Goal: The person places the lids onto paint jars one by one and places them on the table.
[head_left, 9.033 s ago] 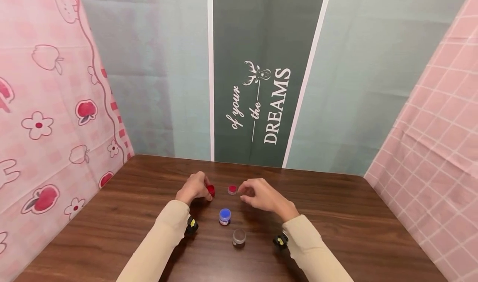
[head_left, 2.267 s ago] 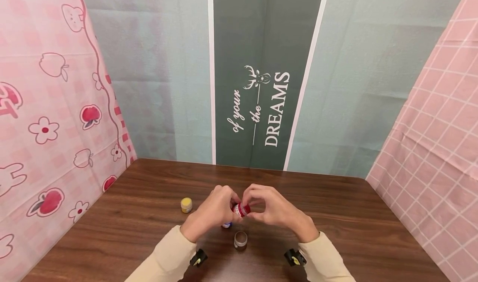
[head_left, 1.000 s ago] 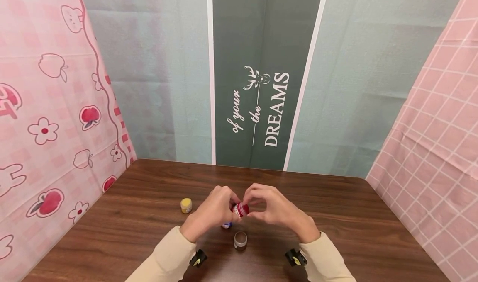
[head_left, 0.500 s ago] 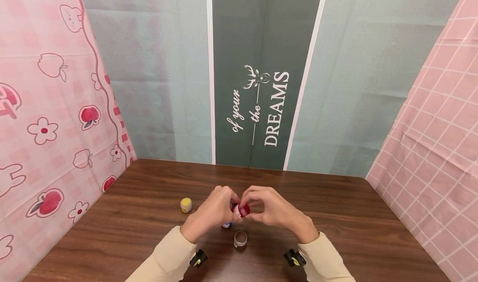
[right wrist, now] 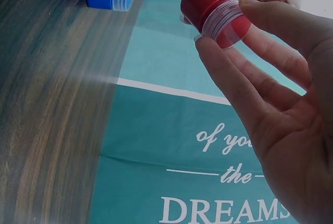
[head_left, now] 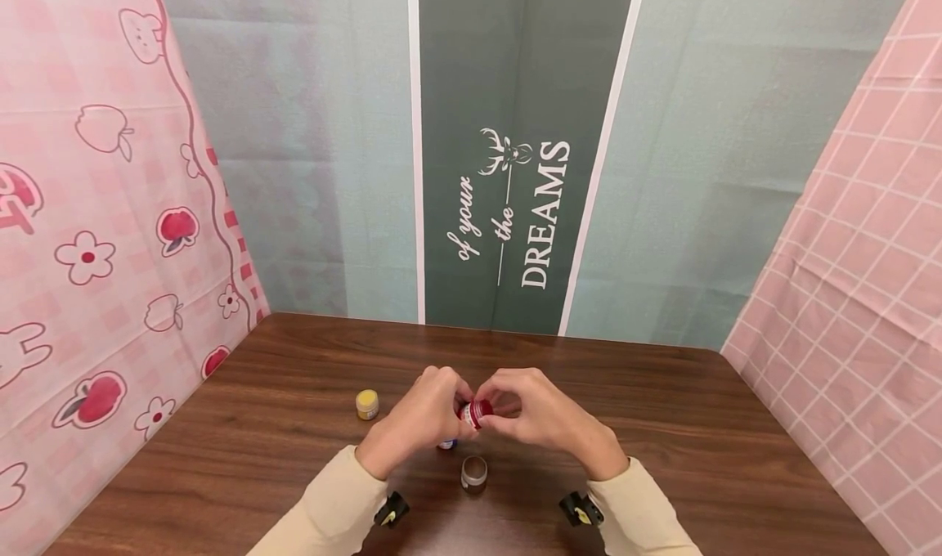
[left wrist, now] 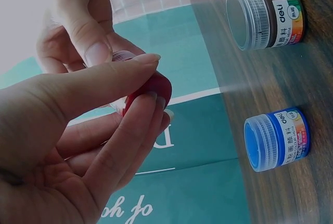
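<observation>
Above the middle of the table, my left hand [head_left: 423, 409] grips the body of a small red paint jar [right wrist: 200, 8], which lies tilted on its side. Its clear ridged screw lid [right wrist: 226, 23] faces right and sits on the jar's mouth. My right hand [head_left: 540, 409] pinches that lid between thumb and fingers, as the right wrist view shows. Left fingers hide part of the jar in the left wrist view. Below the hands stand a blue paint jar [left wrist: 296, 135], partly covered in the head view, and a brown paint jar [left wrist: 289, 18], both with clear lids.
A yellow paint jar [head_left: 366, 405] stands on the wooden table [head_left: 625, 474], left of the hands. Behind the table hangs a green curtain [head_left: 508, 73] with white lettering. Pink patterned cloths [head_left: 110, 237] flank both sides.
Nine seconds ago the lid lay apart on the table near my right hand; now it is on the red jar, raised between both hands. Lately my right fingers shift round the lid.
</observation>
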Tool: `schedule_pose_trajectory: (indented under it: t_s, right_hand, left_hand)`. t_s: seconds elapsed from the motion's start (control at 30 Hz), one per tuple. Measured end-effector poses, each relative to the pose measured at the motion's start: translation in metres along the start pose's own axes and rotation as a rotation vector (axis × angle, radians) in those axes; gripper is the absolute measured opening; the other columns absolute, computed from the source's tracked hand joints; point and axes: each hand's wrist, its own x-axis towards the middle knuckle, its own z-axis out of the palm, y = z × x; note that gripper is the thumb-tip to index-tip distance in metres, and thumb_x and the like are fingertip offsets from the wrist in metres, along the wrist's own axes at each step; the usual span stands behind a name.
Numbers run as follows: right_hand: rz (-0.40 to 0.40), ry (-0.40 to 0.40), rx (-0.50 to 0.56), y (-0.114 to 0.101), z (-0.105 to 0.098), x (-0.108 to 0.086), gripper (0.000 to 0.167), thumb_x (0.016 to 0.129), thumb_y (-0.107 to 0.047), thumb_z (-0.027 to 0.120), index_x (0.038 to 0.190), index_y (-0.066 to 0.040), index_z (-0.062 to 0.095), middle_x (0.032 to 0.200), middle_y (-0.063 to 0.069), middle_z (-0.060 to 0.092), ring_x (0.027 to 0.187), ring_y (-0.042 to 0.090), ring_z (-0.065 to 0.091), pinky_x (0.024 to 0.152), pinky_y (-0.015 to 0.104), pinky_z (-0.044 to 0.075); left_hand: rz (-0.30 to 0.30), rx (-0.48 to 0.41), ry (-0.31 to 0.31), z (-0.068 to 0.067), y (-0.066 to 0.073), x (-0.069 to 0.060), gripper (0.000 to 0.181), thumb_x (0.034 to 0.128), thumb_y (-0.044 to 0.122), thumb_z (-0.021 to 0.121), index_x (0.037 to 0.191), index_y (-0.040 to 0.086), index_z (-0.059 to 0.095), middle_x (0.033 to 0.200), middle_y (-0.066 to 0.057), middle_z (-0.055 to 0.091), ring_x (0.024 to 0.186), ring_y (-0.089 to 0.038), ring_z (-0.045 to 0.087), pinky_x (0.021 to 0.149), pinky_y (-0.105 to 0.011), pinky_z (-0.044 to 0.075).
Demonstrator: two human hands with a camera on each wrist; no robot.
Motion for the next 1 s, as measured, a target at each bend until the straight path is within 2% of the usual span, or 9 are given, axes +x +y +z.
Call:
schedule_pose_trajectory:
  t_s: [0.27, 0.63, 0.8, 1.0]
  right_hand:
    - [0.027, 0.001, 0.003, -0.0004, 0.0007, 0.0006, 0.015, 0.089, -0.004, 0.077, 0.103, -0.008, 0.073, 0.096, 0.003, 0.076, 0.086, 0.007, 0.073, 0.077, 0.019, 0.060]
    - [0.040, 0.014, 0.007, 0.0009, 0.0009, 0.0009, 0.013, 0.091, -0.010, 0.078, 0.103, -0.010, 0.073, 0.094, 0.000, 0.077, 0.084, 0.005, 0.073, 0.075, 0.023, 0.061]
    - [0.000, 0.032, 0.027, 0.0030, -0.0007, -0.0002, 0.020, 0.088, -0.009, 0.081, 0.106, -0.008, 0.072, 0.099, 0.003, 0.077, 0.089, 0.011, 0.075, 0.076, 0.026, 0.062]
    - [-0.072, 0.040, 0.050, 0.0052, -0.0011, -0.0006, 0.027, 0.082, 0.003, 0.082, 0.104, -0.007, 0.072, 0.104, 0.006, 0.069, 0.096, 0.016, 0.071, 0.081, 0.031, 0.063]
  left_hand:
    - [0.009, -0.006, 0.001, -0.0007, 0.0001, -0.0004, 0.012, 0.0733, 0.004, 0.088, 0.078, 0.007, 0.078, 0.062, 0.005, 0.069, 0.051, -0.002, 0.052, 0.048, -0.019, 0.047]
    - [-0.016, -0.006, 0.000, -0.0014, -0.0001, 0.0002, 0.012, 0.0735, 0.006, 0.088, 0.079, 0.008, 0.079, 0.062, 0.007, 0.068, 0.052, -0.001, 0.052, 0.049, -0.019, 0.048]
    - [-0.034, -0.009, -0.007, -0.0016, -0.0007, 0.0007, 0.013, 0.0736, 0.006, 0.088, 0.083, 0.007, 0.079, 0.066, 0.005, 0.071, 0.055, -0.003, 0.055, 0.051, -0.019, 0.050]
    - [-0.054, -0.010, -0.009, -0.0029, -0.0008, 0.0006, 0.016, 0.0729, 0.007, 0.089, 0.086, 0.005, 0.079, 0.070, 0.003, 0.073, 0.058, -0.004, 0.057, 0.054, -0.019, 0.051]
